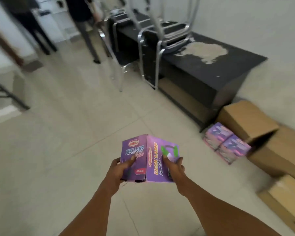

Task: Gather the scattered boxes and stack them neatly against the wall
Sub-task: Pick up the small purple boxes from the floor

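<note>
Far to my left the tiled floor (58, 133) runs toward a blurred doorway, where dark table legs (41, 40) and someone's legs (87, 34) stand in the background. My left hand (121, 169) grips the near left face of a purple desk lamp box (143, 159), thumb laid over the printed panel and fingers curled under its lower edge. The box is held up in the air over the floor, one corner turned toward me. My right hand (174, 167) clamps the box's right face, thumb on the front and fingers wrapped around the far side. Beyond it, metal-framed chairs (153, 40) sit upturned on a low black counter (211, 65) that runs along the white wall (262, 31). Right of the counter's end, two more purple boxes (226, 143) lie side by side on the floor, touching brown cardboard cartons (262, 137) that are lined up against the wall.
</note>
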